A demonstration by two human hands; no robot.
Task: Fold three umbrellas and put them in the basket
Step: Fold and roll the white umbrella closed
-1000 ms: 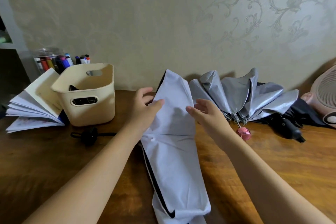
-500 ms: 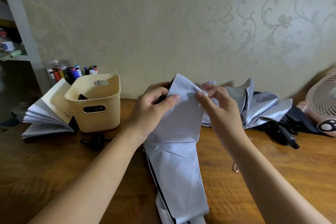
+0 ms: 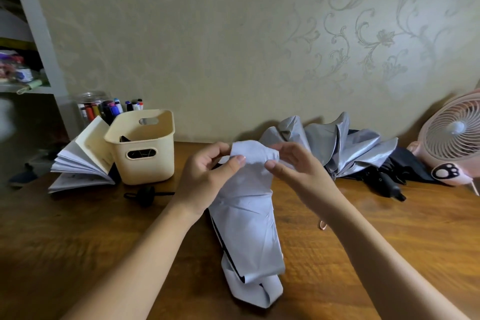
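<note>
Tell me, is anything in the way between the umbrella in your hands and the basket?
Nothing tall does. The left hand and right hand pinch the umbrella; toward the basket lies only a small black thing, flat on the table, easy to lift over.

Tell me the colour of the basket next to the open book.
Cream, a pale beige; the basket shows plainly in the head view, the only one.

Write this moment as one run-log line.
step: folding pale umbrella; left hand: pinches top edge; right hand: pinches top edge; silver umbrella: unfolded, behind
</note>
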